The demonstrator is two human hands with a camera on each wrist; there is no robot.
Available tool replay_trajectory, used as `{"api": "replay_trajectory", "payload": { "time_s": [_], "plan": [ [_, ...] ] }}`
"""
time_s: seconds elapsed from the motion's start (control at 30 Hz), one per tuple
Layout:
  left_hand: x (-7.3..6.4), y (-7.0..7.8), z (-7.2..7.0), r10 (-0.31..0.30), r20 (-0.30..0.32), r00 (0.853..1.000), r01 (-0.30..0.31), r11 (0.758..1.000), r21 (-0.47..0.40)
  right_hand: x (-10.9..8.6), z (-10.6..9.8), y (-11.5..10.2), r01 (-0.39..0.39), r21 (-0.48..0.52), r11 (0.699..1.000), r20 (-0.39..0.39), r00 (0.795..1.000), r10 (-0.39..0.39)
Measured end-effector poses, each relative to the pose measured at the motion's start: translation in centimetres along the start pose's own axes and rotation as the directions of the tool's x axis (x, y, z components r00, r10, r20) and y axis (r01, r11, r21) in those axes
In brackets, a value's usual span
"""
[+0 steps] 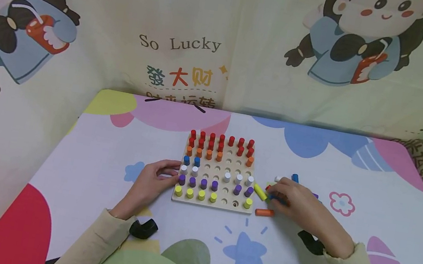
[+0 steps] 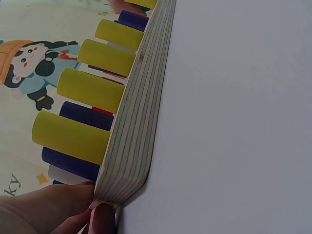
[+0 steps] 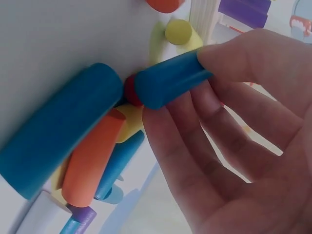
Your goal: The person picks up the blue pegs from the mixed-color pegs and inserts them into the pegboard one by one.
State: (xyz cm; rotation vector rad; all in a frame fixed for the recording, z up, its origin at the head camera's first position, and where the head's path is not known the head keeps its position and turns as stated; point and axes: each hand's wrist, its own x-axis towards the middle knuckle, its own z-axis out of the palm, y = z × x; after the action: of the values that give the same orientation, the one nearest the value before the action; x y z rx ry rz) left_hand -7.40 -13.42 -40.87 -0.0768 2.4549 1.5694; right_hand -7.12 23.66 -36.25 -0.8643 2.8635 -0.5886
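A wooden pegboard (image 1: pixel 200 202) bears rows of red, orange, blue, white, purple and yellow pegs, with bare holes mostly right of centre. My left hand (image 1: pixel 149 184) grips the board's left edge. Close up in the left wrist view, its fingers meet at the corner of the board (image 2: pixel 136 122). To the right of the board, my right hand (image 1: pixel 300 201) pinches a blue peg (image 3: pixel 168 78) between thumb and fingers. Beneath that hand lie loose pegs, among them another blue peg (image 3: pixel 63 129) and an orange peg (image 3: pixel 92 158), partly hidden from the head view.
A yellow peg (image 1: pixel 260 192) and an orange peg (image 1: pixel 264 213) lie close by the board's right edge. Beyond the right hand are a blue peg (image 1: pixel 295 178) and a white peg (image 1: pixel 278 179). The tablecloth (image 1: pixel 109 148) is printed; a patterned curtain (image 1: pixel 254 74) hangs behind.
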Motion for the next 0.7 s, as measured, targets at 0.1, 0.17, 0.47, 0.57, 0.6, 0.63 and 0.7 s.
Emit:
{"api": "replay_trajectory", "payload": {
  "time_s": [0.1,0.17,0.47,0.57,0.6,0.63,0.7],
  "plan": [
    [0.0,0.0,0.0,0.001,0.000,1.000,-0.001,1.000,0.000,0.1,-0.1,0.0,0.004,-0.001,1.000,-0.013,1.000,-0.004],
    [0.0,0.0,0.0,0.002,0.001,1.000,-0.002,1.000,0.000,0.1,-0.1,-0.1,0.009,-0.008,1.000,-0.022,1.000,-0.009],
    [0.0,0.0,-0.1,0.002,0.003,1.000,-0.002,1.000,0.001,0.5,-0.7,-0.3,0.020,0.008,1.000,-0.057,0.998,-0.019],
    [0.0,0.0,-0.1,0.003,0.002,1.000,-0.003,1.000,0.003,0.6,-1.0,-0.4,0.022,0.017,1.000,-0.057,0.998,-0.021],
    [0.0,0.0,-0.1,0.003,0.003,1.000,-0.003,1.000,0.003,0.7,-1.1,-0.4,0.021,0.018,1.000,-0.056,0.998,-0.020],
    [0.0,0.0,-0.1,0.003,0.003,1.000,-0.003,1.000,0.003,0.7,-1.1,-0.5,0.022,0.019,1.000,-0.056,0.998,-0.021],
    [0.0,0.0,-0.1,0.003,0.004,1.000,-0.003,1.000,0.002,0.9,-1.2,-0.5,0.024,0.023,0.999,-0.058,0.998,-0.023]
  ]
}}
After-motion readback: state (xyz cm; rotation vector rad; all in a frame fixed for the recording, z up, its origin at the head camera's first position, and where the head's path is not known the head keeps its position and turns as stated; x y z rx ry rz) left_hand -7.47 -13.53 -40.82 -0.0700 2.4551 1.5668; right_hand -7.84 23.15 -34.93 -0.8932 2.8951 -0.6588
